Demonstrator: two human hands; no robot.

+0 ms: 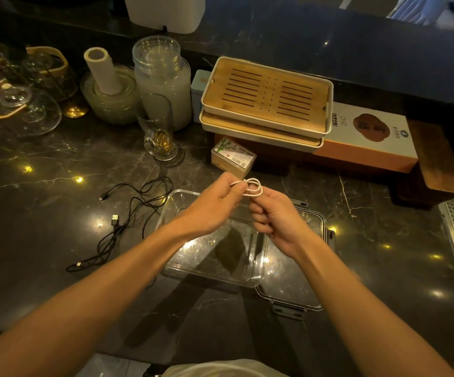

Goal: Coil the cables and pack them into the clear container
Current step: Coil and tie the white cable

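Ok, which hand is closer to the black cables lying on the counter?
Left. The left hand holds the white cable just right of the black cables; the right hand is farther right, over the clear container.

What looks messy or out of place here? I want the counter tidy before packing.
The thin black cables sprawl uncoiled on the dark marble counter, left of the clear plastic container. Its clear lid lies half under it. The white cable is in both hands, being coiled.
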